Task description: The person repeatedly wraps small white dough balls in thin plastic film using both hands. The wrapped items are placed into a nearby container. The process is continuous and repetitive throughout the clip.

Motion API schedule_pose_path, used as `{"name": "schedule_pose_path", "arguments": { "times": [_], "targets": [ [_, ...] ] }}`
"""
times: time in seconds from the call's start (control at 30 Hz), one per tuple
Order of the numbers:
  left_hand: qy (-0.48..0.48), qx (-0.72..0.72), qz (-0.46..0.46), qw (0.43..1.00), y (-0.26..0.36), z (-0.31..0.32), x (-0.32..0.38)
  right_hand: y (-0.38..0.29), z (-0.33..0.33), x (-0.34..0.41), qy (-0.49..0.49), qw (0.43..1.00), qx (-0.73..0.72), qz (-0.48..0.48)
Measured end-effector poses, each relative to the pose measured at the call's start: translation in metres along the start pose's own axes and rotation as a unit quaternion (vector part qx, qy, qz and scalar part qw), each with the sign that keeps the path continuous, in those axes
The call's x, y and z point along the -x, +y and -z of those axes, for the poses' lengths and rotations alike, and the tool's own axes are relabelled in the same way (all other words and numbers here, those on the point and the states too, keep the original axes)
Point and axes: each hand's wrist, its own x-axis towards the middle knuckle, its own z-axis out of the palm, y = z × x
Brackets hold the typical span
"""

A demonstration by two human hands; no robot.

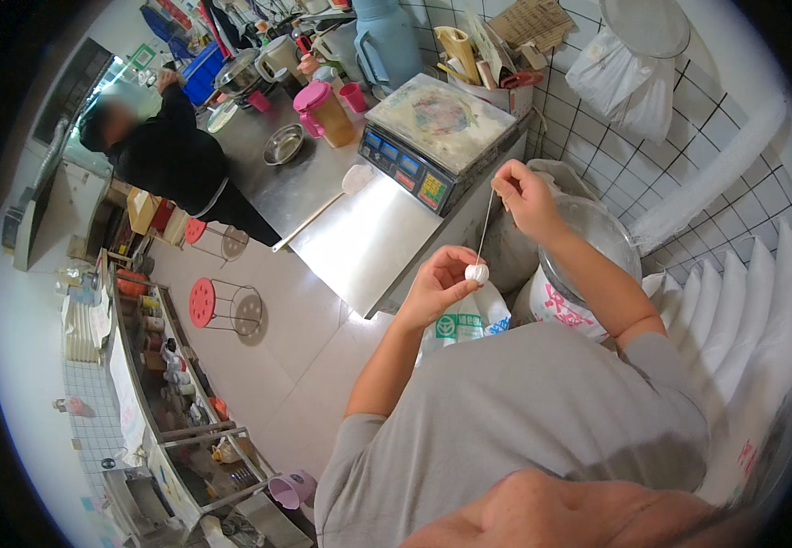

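A small ball of white string (476,274) is pinched between the thumb and fingers of my left hand (441,282). A length of the string (486,226) runs up from the ball, taut, to my right hand (523,197), whose thumb and forefinger grip it. Both hands are in front of my chest, past the corner of the steel table (368,253). A digital weighing scale (430,144) with a stained top stands on the table, left of my right hand. Below the ball shows a white plastic bag (468,318) with green and blue print.
A large bin (591,226) and a row of white sacks (731,288) stand at the right by the tiled wall. On the table lie a long-handled ladle (317,218), a metal bowl (284,144) and a pink-lidded pitcher (327,113). A person in black (170,161) stands beyond. Red stools (203,302) are on the floor.
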Motion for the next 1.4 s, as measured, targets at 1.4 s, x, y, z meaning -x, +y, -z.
{"name": "schedule_pose_path", "arguments": {
  "times": [1.4],
  "targets": [
    [0.150, -0.103, -0.039, 0.983, 0.001, -0.014, 0.000, -0.037, -0.031, 0.053, -0.090, 0.996, 0.017, 0.022]
  ]
}}
